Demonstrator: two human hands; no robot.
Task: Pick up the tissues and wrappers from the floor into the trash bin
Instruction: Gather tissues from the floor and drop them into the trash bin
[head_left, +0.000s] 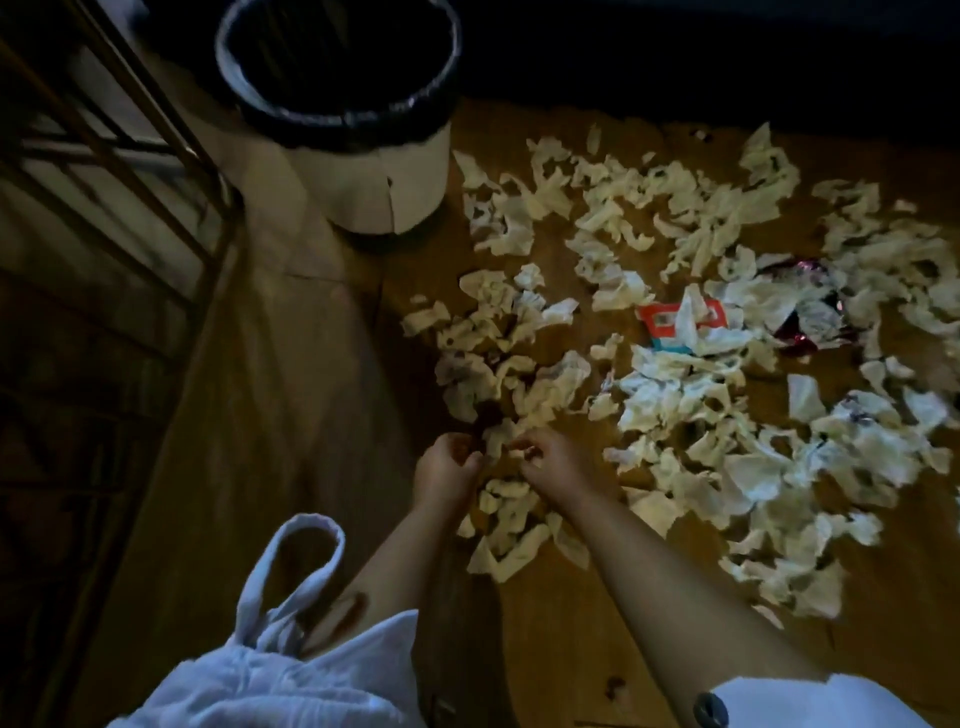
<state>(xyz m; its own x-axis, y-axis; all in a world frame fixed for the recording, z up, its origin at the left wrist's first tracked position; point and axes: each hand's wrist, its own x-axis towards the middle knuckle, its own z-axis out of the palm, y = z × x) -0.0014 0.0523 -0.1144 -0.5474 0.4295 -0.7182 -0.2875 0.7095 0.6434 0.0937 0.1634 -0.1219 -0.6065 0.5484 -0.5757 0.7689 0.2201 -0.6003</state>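
Several crumpled white tissues (670, 395) lie scattered over the wooden floor, from the middle to the right edge. Among them sit a red and white wrapper (660, 325) and a dark shiny wrapper (810, 322). The trash bin (363, 171), white with a black liner, stands upright at the top left of the mess. My left hand (447, 470) and my right hand (550, 465) are down at the near edge of the pile, fingers curled around bits of tissue (498, 441) between them.
A metal-framed rack (104, 171) runs along the left side. A pale carpet strip (270, 395) lies between it and the wooden floor (571, 649). White clothing (291, 670) hangs at the bottom of the view. The area beyond the tissues is dark.
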